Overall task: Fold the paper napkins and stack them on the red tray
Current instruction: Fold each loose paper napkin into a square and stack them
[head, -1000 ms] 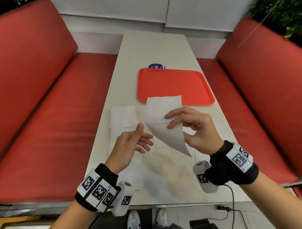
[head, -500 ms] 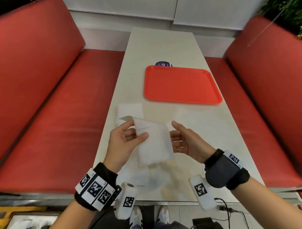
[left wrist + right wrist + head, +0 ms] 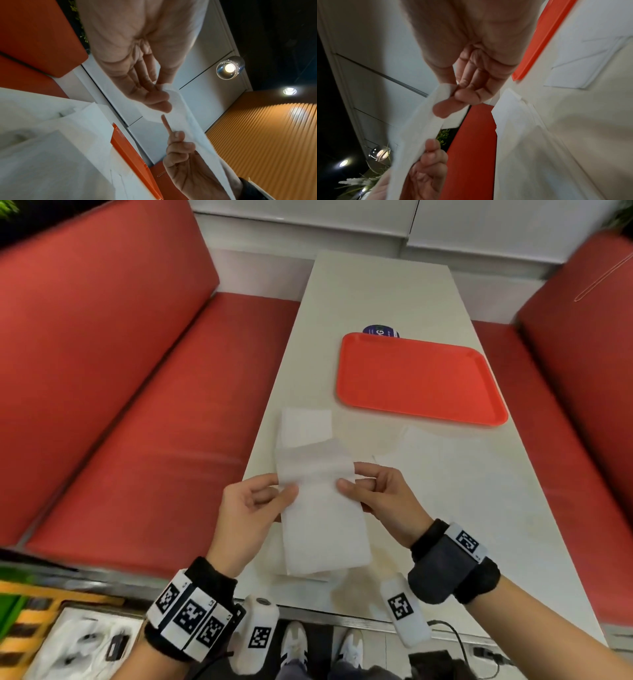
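Both hands (image 3: 250, 508) (image 3: 383, 498) pinch soft white rectangular napkin (image 3: 322, 508), top edge curling.

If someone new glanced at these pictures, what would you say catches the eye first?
Probably the thin white paper napkin held up over the near end of the pale table, pinched at its sides by the left hand and the right hand. Next, the bare red plastic tray farther along the table, and the red padded benches on both sides.

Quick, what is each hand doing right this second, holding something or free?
Left hand: pinching the left edge of the white napkin.
Right hand: pinching the same napkin's right edge, thumb on top.
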{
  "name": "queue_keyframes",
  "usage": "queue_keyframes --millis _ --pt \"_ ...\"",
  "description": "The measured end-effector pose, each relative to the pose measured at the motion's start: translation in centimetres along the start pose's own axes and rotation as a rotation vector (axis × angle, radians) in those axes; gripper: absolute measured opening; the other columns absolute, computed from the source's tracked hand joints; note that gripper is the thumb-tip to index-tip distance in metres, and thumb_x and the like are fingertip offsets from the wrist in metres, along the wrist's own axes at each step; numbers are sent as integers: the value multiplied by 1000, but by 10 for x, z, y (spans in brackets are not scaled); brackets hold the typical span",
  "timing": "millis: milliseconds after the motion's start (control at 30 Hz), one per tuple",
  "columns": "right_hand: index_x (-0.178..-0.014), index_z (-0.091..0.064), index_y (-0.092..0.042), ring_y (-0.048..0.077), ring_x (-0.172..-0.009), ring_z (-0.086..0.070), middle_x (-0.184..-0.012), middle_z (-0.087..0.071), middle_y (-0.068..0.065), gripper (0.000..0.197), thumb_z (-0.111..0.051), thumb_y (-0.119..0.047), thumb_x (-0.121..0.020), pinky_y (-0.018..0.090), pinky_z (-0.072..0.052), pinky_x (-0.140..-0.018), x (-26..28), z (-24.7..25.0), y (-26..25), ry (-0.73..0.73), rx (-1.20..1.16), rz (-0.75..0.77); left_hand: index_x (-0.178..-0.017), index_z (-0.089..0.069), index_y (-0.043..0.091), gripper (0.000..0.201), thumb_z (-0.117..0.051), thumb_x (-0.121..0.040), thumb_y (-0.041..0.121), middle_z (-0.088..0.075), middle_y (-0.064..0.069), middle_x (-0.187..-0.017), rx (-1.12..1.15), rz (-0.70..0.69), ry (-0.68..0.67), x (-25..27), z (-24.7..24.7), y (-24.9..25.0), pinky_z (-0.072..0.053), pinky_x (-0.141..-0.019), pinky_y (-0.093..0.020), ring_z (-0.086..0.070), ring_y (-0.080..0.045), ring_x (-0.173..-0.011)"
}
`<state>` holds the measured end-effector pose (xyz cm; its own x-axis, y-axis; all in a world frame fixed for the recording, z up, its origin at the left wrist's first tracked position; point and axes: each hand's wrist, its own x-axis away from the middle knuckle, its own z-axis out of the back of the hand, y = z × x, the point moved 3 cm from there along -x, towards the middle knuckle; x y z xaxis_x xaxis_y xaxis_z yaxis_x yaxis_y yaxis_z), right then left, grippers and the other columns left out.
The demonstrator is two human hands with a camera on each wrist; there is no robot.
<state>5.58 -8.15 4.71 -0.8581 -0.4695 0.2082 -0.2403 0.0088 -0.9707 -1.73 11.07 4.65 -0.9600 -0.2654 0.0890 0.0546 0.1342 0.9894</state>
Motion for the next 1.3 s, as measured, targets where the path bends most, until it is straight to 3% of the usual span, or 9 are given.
queue_keyframes --millis 133,267,400,467,633,800,900,1133,1300 --pt "-82 -67 1 -1 -45 -51 -51 -59 -11 31 -40 14 -93 9 -40 -48 0 -6 9 -3 4 -22 -83 -75 9 27 -55 -89 -9 -75 -8 -85 14 57 -22 6 11 -10 -56 -67 -26 -69 -15 -78" --pt "-70 -68 4 15 -53 -49 -62 -60 9 28 -44 2 -82 19 -44 -53 0 -9 11 -70 -3 -100 -73 -75 2 28 -50 -86 -1 -72 -11 -85 -8 137 -99 5 22 -11 -53 -68 -29 -67 -18 -84" --pt "-82 -74 0 12 -59 -61 -86 -72 16 6 -70 5 -80 22 -50 -60 -17 -6 5 -3 195 -19 -88 -74 7 11 -67 -84 -1 -72 -5 -84 -189 89 -110 -16 27 -6 -51 -69 -33 -63 -26 -71" --pt "-85 -75 -6 11 -60 -62 -87 -73 17 13 -74 4 -77 23 -52 -64 -36 -3 1 56 283 46 -94 -73 18 23 -73 -80 -1 -71 -2 -97 -309 29 -134 -36 28 -3 -54 -73 -35 -65 -30 -71" --pt "-82 -75 -27 13 -61 -60 -87 -69 4 22 -76 -5 -77 38 -55 -74 -78 6 12 185 441 83 -100 -71 19 28 -71 -80 -1 -62 4 -106 -692 -96 -90 -76 17 -2 -51 -70 -10 -60 -8 -82" --pt "-91 -73 -21 12 -63 -62 -92 -65 5 22 -72 -4 -77 13 -51 -60 -90 8 39 192 628 -53 -119 -60 16 34 -67 -86 11 -47 0 -118 -1002 17 -246 -89 8 -33 -46 -96 -30 -52 -18 -108" --pt "-101 -71 -17 13 -62 -58 -88 -60 4 28 -73 -4 -76 12 -49 -55 -89 8 49 135 673 -112 -119 -59 15 33 -67 -87 18 -50 -2 -120 -1060 74 -265 -86 6 -41 -42 -94 -27 -51 -20 -110" --pt "-115 -64 -27 14 -77 -58 -107 -56 -1 33 -71 -19 -84 26 -50 -79 -63 70 15 182 883 -84 -117 -61 21 30 -65 -88 29 -52 -1 -120 -1102 31 -258 -82 3 -27 -43 -90 -30 -53 -19 -106" --pt "-134 -49 -22 24 -118 -50 -134 -46 4 63 -68 -2 -77 32 -44 -93 -33 163 9 205 1357 -388 -111 -63 25 23 -66 -88 27 -50 9 -115 -994 -127 -254 -76 -9 -12 -46 -93 -32 -50 -12 -109"
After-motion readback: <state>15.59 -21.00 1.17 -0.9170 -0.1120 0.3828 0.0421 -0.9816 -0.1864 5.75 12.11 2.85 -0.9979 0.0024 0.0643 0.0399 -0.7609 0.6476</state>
